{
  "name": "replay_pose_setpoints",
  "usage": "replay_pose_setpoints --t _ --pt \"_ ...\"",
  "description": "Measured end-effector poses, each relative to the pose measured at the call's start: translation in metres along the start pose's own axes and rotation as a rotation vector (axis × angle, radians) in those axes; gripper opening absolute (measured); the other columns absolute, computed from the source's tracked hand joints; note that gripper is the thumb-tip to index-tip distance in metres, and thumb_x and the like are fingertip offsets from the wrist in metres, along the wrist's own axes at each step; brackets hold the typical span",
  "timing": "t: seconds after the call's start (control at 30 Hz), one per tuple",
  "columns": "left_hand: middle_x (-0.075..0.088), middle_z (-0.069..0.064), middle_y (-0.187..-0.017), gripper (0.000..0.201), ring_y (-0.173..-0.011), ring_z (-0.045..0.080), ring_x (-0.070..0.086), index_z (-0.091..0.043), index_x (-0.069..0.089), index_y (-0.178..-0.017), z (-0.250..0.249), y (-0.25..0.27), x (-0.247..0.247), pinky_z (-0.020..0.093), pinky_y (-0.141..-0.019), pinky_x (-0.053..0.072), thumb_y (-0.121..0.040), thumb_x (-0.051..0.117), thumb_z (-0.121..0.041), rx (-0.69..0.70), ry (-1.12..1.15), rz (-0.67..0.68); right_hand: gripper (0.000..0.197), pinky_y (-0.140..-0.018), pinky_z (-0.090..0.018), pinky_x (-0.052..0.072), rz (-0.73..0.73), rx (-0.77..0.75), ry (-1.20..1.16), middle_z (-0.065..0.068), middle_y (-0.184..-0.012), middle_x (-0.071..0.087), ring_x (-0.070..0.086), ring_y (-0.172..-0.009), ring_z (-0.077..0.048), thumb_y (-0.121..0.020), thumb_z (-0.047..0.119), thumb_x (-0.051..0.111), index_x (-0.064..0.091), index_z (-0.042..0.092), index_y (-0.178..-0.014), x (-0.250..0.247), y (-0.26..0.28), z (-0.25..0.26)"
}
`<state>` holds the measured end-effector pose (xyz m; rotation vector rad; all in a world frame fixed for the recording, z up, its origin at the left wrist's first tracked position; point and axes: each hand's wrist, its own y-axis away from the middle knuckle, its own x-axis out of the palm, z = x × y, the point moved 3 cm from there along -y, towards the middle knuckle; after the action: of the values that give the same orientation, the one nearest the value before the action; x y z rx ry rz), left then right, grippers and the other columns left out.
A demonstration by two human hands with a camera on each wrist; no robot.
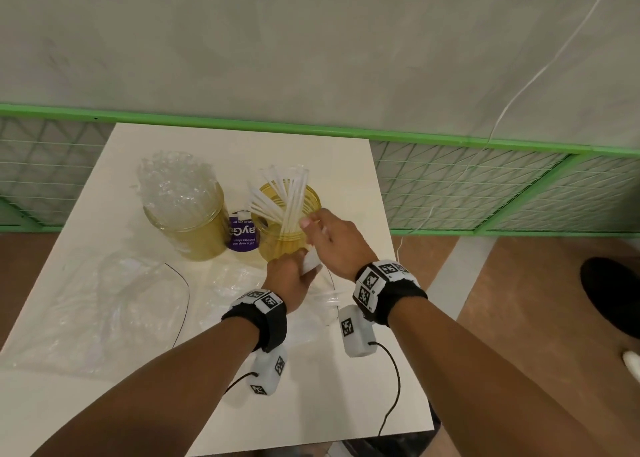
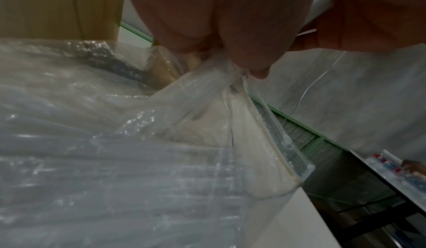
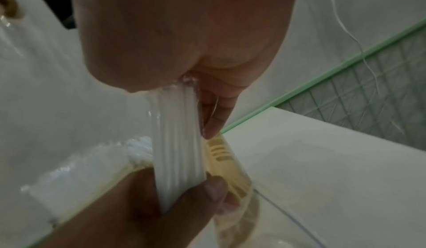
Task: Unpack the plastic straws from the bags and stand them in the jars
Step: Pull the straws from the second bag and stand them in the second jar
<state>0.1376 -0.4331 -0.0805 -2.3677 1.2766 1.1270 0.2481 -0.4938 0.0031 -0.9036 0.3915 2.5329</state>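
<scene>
- The left hand (image 2: 221,24) filled the top of the left wrist view, its fingers curled and pinching the gathered neck of a clear plastic bag (image 2: 207,91).
- The bag spread down and to the left from that pinch, crinkled and glossy, over the white table (image 2: 297,221).
- A yellowish jar (image 2: 57,7) stood behind the bag at the upper left.
- Part of the right hand (image 2: 373,15) showed at the upper right, just beside the left hand; how its fingers lay could not be told.
- A green rail (image 2: 311,130) ran past the table's far edge, a thin white cord (image 2: 311,86) hanging on the grey wall behind it.
</scene>
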Motion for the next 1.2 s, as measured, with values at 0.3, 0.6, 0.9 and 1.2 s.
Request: replay_pose_setpoints --t 0.3,0.6,0.9,1.2 --pt "0.065 -0.001 -0.117 0.034 -0.119 0.026 0.055 -0.028 0.061 -0.12 -0.018 0.003 -0.022 0.049 -0.104 0.042 -0.095 0.046 -0.046 -0.125 0.248 -0.073 0.082 -0.09 -0.031 0.054 0.102 0.162 -0.126 0.012 -0.116 0.068 0.065 -0.105 -0.008 -0.061 0.073 0.079 0.058 0.031 -0.128 0.009 0.007 -0.013" --pt "0.066 -0.005 -0.109 0.036 -0.104 0.012 0.063 -0.013 0.062 -0.124 -0.027 0.009 -0.015 0.011 -0.082 0.047 -0.09 0.07 -0.018 -0.045 0.401 0.137 0.024 -0.072 -0.035 0.058 -0.178 0.071 -0.029 0.002 -0.087 0.071 0.068 -0.079 -0.015 -0.086 0.035 0.069 0.066 0.016 -0.1 0.012 0.01 -0.009" --pt "0.067 0.009 -0.107 0.054 -0.115 0.038 0.06 -0.004 0.067 -0.112 0.014 0.016 -0.028 0.046 -0.105 0.045 -0.07 0.057 -0.036 -0.461 0.766 0.136 0.036 -0.047 -0.021 0.039 -0.384 0.03 -0.137 0.007 -0.052 0.053 0.054 -0.048 -0.012 -0.091 0.029 0.067 0.052 0.018 -0.059 -0.031 0.002 0.031" --pt "0.064 0.023 -0.126 0.049 -0.119 0.036 0.061 -0.003 0.063 -0.111 0.022 0.027 -0.043 0.046 -0.109 0.04 -0.102 0.035 -0.042 -0.672 1.289 0.126 0.037 -0.047 -0.024 0.037 -0.449 -0.064 -0.319 0.008 -0.05 0.046 0.047 -0.045 -0.012 -0.09 0.029 0.065 0.052 0.011 -0.06 -0.043 -0.012 0.079"
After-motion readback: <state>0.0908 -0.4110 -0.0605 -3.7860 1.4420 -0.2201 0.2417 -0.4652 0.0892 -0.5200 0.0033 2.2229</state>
